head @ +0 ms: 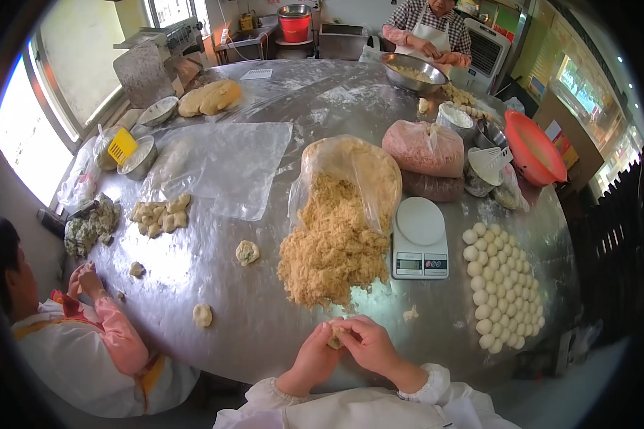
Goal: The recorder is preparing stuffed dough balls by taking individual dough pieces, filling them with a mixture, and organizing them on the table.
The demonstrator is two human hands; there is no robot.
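Note:
My left hand (pixel 317 349) and my right hand (pixel 370 343) meet at the near side of the metal table (pixel 257 322). Between them they hold a small piece of dough (pixel 335 339), mostly covered by the fingers. Just beyond lies a heap of tan, fluffy filling (pixel 333 257), spilling from a clear plastic bag (pixel 349 161). A white kitchen scale (pixel 420 236) stands to the right of the heap, its round plate bare. Two flattened dough pieces, one at the left (pixel 203 315) and one farther off (pixel 247 252), rest on the steel, the farther with darker filling showing.
Many white dough balls (pixel 502 289) sit in rows at right. Bagged pink filling (pixel 423 149), a red basin (pixel 535 147) and a steel bowl (pixel 414 72) stand farther back. Cut dough pieces (pixel 161 215) and a plastic sheet (pixel 231 166) lie left. One person (pixel 86 343) works at left, another (pixel 429 37) opposite.

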